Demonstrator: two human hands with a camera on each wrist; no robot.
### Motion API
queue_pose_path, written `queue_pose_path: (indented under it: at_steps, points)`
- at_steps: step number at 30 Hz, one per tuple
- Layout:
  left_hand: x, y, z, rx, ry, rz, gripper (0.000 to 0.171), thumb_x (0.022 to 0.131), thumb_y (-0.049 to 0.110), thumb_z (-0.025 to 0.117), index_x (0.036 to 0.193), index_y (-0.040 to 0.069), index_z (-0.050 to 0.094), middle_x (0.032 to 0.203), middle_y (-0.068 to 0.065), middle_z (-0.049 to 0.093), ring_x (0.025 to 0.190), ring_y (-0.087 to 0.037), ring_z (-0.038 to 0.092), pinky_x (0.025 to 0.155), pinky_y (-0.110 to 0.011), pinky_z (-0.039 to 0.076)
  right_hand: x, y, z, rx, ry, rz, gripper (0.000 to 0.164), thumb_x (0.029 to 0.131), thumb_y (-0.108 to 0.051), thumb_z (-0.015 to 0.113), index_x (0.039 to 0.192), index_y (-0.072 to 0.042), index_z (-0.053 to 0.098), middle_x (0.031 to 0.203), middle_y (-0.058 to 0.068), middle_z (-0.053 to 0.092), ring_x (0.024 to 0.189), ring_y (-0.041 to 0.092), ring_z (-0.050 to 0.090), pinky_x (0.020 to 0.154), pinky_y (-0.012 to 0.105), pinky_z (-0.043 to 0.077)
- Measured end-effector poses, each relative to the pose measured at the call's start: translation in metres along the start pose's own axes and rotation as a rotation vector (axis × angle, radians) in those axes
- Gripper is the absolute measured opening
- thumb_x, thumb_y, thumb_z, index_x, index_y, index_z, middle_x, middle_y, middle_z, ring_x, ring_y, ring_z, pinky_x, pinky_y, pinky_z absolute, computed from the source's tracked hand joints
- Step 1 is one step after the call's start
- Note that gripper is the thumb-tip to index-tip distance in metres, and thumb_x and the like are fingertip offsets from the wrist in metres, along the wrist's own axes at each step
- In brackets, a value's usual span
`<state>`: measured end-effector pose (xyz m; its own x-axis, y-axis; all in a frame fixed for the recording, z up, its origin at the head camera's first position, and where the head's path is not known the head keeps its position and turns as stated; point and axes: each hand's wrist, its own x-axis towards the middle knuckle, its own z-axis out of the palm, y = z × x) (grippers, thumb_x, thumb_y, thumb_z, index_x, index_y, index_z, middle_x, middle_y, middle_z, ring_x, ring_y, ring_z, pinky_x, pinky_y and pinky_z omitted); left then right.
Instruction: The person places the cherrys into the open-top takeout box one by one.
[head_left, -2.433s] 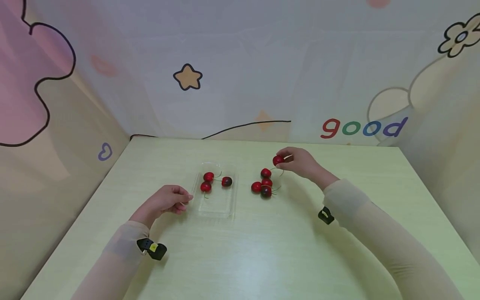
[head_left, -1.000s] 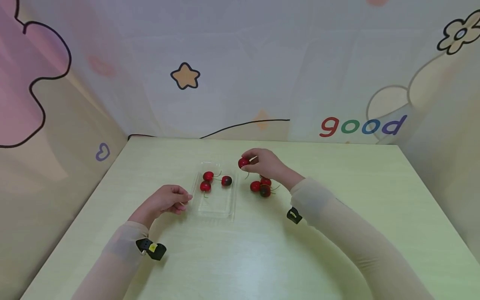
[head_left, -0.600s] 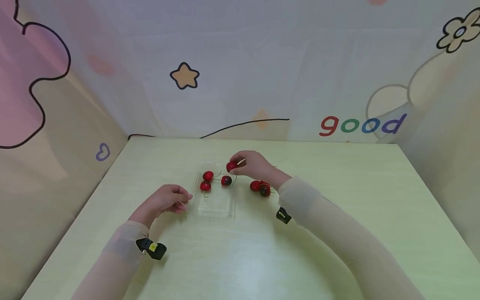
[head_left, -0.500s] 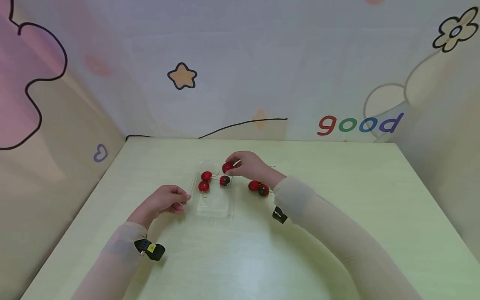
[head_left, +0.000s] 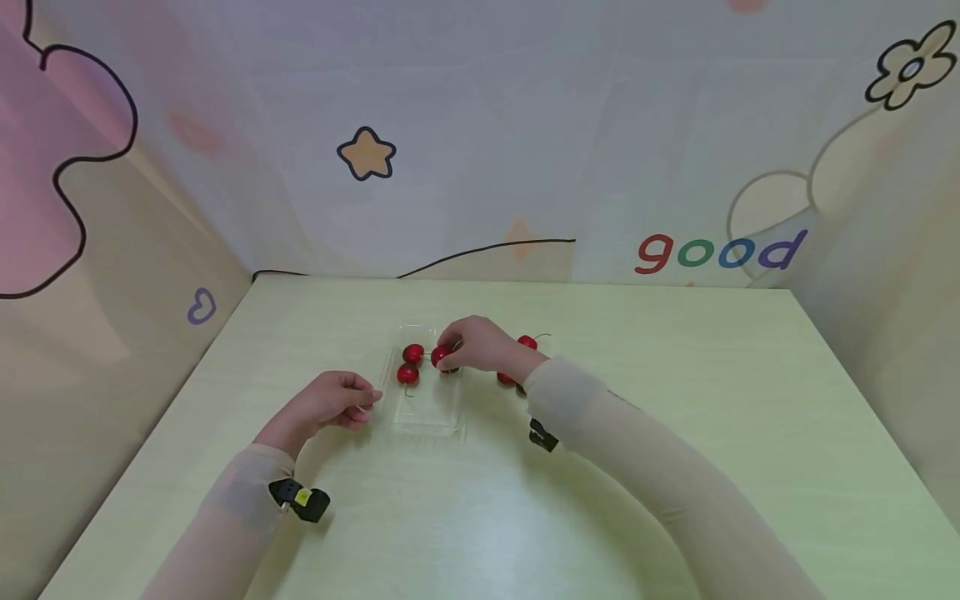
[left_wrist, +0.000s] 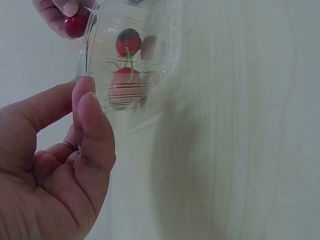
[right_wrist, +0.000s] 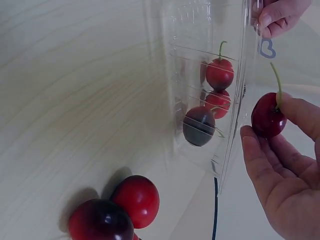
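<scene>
A clear plastic box point(head_left: 431, 417) stands on the table in the head view. My left hand point(head_left: 333, 402) pinches its left rim between thumb and fingers, as the left wrist view shows. Over the box's right side, my right hand point(head_left: 483, 343) holds a red cherry point(right_wrist: 267, 117) between thumb and fingertips, its green stem pointing up in the right wrist view. Two red cherries point(head_left: 413, 354) lie at the left inside the box. A darker cherry point(right_wrist: 199, 127) lies there too, mostly covered by the right hand in the head view.
Right of the box, several loose cherries point(head_left: 527, 342) sit on the pale wooden table point(head_left: 480, 517), partly hidden by the right forearm. A patterned cloth backdrop point(head_left: 480, 150) rises behind the table and along both sides.
My right hand has carried a cherry leftward from the loose group and lowered it over the box. The left hand has stayed at the box's rim.
</scene>
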<state>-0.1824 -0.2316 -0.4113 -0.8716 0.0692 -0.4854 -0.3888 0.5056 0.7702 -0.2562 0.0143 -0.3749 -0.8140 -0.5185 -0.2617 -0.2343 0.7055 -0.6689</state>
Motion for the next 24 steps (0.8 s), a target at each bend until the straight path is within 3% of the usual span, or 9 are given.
queue_pose_path:
  at_steps: [7,24]
  points:
    - [0.000,-0.001,0.000,0.004,0.007,-0.006,0.023,0.102,0.019,0.063,0.113,-0.001,0.061,0.087,-0.003,0.062,0.069,-0.012,0.059,0.066,-0.021,0.056,0.007,-0.004,0.005,-0.006,-0.022,-0.011,0.036,0.095,-0.016,0.074,0.129,-0.006,0.067,0.124,0.012,0.070,0.109,0.023,0.062,0.101,0.034,0.055]
    - [0.003,-0.003,-0.002,-0.008,0.005,-0.001,0.023,0.102,0.020,0.064,0.111,-0.001,0.062,0.086,-0.003,0.062,0.069,-0.012,0.059,0.065,-0.021,0.056,0.015,-0.011,0.014,-0.136,-0.070,0.019,0.027,0.094,-0.015,0.074,0.119,-0.005,0.070,0.116,0.010,0.070,0.098,0.020,0.058,0.093,0.030,0.055]
